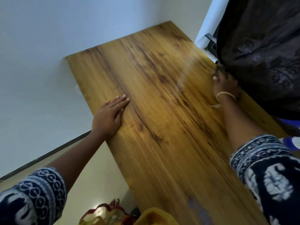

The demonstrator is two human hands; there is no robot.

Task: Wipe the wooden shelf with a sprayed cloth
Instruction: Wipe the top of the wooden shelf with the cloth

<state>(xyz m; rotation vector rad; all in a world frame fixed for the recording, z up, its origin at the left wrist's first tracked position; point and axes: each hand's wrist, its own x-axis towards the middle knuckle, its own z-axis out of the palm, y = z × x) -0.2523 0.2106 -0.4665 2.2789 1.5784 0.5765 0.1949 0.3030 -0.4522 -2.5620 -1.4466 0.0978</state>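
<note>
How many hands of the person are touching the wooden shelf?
2. The left hand lies flat near the shelf's left edge. The right hand is on the right side, against the black bag; its fingers are blurred.

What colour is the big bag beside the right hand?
Black and glossy, the bag shows best in the head view.
</note>
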